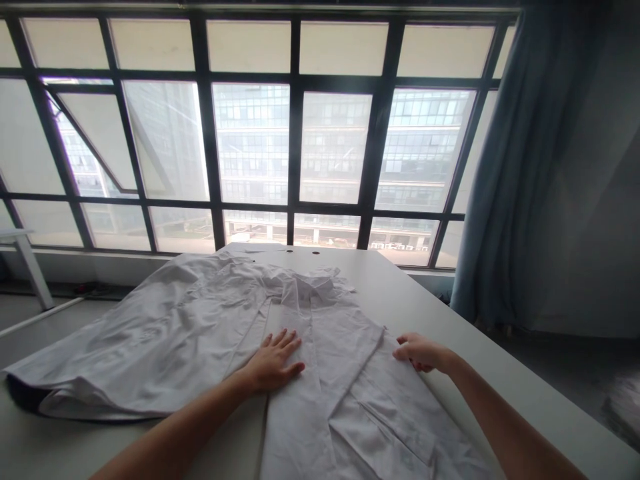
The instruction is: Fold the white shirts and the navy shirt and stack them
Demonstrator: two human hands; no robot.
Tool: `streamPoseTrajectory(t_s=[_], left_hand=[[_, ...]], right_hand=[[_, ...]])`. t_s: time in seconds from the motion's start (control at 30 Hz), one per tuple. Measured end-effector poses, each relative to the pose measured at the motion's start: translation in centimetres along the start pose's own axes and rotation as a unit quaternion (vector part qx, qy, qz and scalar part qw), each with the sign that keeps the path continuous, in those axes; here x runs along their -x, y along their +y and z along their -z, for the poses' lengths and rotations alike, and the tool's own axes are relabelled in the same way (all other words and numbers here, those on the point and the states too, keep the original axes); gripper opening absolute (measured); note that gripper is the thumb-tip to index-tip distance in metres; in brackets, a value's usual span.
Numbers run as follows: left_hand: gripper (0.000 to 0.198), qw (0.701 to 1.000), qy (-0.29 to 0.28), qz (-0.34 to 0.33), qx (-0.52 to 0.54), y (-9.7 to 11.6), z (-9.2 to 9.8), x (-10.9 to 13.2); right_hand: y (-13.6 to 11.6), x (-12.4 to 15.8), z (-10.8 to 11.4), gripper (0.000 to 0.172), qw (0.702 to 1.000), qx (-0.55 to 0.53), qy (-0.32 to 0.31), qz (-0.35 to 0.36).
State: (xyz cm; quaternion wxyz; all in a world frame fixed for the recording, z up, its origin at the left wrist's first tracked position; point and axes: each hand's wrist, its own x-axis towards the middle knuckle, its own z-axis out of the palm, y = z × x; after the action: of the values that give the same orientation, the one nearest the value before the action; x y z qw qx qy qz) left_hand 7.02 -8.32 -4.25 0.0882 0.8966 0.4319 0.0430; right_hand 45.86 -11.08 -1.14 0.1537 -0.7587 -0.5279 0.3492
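Observation:
A white shirt lies spread on a white table, its wrinkled collar end toward the window and its lower part running out of view at the bottom. My left hand rests flat on the shirt's front, fingers spread. At the shirt's right edge, my right hand has its thumb and fingers closed on the fabric of what looks like a sleeve. Beside my left forearm lies more wrinkled white cloth with a dark underside at its near left corner. Whether it belongs to the same garment I cannot tell.
The white table reaches to a wall of dark-framed windows. On the right hangs a blue-grey curtain near the table's side. Another table's white leg stands at far left. Two dark round holes show at the tabletop's far end.

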Motion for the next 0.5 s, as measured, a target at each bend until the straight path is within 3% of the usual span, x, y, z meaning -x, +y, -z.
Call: streamPoseTrajectory(t_s=[0.1,0.23,0.37,0.5], left_hand=[[0.069,1.000,0.004,-0.003,0.009,0.0,0.1,0.1],[0.061,0.999,0.004,-0.006,0.035,-0.2,0.2,0.0],[0.056,0.998,0.011,-0.011,0.053,-0.4,0.0,0.0],[0.052,0.998,0.022,-0.016,0.050,-0.4,0.0,0.2]], right_hand=[[-1.5,1.4,0.4,0.030,0.996,-0.048,-0.055,0.049],[-6.2,3.1,-0.9,0.029,0.989,-0.078,-0.049,0.116],[-11.3,3.9,-4.7,0.032,0.988,-0.051,-0.059,0.136],[-14.1,3.6,-9.1,0.038,0.984,0.006,-0.093,0.151]])
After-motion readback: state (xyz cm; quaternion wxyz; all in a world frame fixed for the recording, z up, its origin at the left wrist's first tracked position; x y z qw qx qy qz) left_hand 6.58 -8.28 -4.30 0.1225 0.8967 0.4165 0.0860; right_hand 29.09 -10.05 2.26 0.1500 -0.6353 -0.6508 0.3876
